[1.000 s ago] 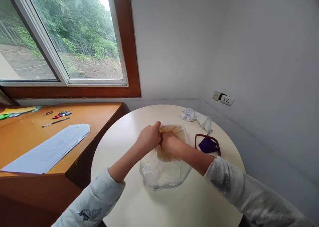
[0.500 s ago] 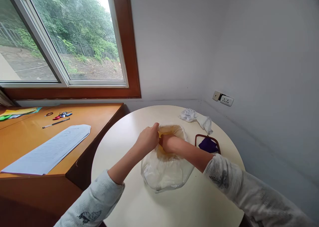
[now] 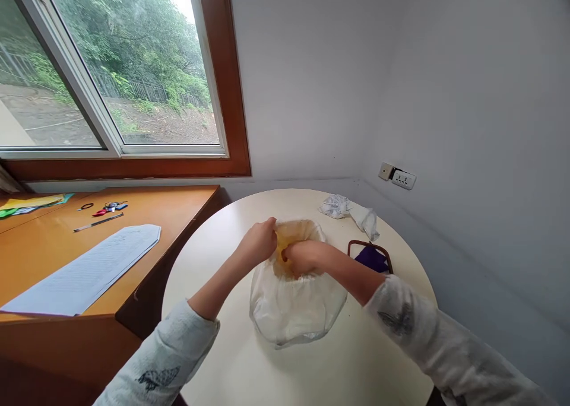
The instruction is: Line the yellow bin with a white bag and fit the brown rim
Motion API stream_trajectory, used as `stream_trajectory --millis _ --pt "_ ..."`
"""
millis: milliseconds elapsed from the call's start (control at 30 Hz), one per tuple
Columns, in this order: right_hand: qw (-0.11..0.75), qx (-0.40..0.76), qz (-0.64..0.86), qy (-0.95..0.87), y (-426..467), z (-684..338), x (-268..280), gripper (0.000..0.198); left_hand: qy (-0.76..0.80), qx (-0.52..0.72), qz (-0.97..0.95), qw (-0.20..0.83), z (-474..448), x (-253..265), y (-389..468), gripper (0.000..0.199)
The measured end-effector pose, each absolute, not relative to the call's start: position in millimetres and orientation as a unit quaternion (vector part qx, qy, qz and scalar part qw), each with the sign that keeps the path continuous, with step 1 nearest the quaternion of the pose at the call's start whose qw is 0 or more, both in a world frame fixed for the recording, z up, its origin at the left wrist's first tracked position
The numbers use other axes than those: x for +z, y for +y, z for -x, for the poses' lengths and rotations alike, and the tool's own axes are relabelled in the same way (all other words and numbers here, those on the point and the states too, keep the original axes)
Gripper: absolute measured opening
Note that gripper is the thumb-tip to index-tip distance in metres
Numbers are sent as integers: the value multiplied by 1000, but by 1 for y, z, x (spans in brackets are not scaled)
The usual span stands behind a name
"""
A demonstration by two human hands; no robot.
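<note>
A container lined with a thin, whitish see-through plastic bag (image 3: 296, 311) stands on a round table, its mouth toward me and its inside yellowish. The bag hangs loosely over the outside. My left hand (image 3: 262, 241) is closed on the bag's edge at the left side of the rim, thumb uppermost. Inside the mouth is my right hand (image 3: 307, 256), reaching in from the right with its fingers bent downward. Most of those fingers are hidden, and I cannot see whether they hold anything.
Behind the container, crumpled white plastic (image 3: 350, 211) lies on the round table (image 3: 214, 346). A brown-framed item with dark purple fabric (image 3: 373, 257) is at the right. The wooden desk (image 3: 178, 207) at left bears paper sheets (image 3: 93, 269), a pen (image 3: 98, 222) and keys (image 3: 111, 207).
My left hand has moved slightly left with the bag's edge, and the mouth shows wider. My right hand stays inside, turned a little, with more of its back showing.
</note>
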State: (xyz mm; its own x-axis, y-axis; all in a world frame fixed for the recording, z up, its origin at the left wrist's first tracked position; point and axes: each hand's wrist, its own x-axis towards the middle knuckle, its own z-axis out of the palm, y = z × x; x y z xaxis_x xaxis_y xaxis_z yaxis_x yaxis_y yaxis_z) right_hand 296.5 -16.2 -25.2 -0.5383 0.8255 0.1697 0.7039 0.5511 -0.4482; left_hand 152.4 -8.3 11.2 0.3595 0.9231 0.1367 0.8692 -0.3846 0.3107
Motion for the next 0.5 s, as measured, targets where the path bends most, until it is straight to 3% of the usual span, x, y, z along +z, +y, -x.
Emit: stream_trajectory --millis 100,233,300,500 --pt "160 189 430 -868 -43 -320 17 21 559 159 -802 139 -143 9 8 12" --pt "278 192 476 -812 -73 -364 50 23 565 165 -776 225 -134 8 26 14" --pt "282 185 536 -774 -78 -390 45 23 564 163 -764 267 -133 8 34 21" --pt "174 180 667 -702 -80 -458 -35 21 563 161 -740 332 -134 3 50 30"
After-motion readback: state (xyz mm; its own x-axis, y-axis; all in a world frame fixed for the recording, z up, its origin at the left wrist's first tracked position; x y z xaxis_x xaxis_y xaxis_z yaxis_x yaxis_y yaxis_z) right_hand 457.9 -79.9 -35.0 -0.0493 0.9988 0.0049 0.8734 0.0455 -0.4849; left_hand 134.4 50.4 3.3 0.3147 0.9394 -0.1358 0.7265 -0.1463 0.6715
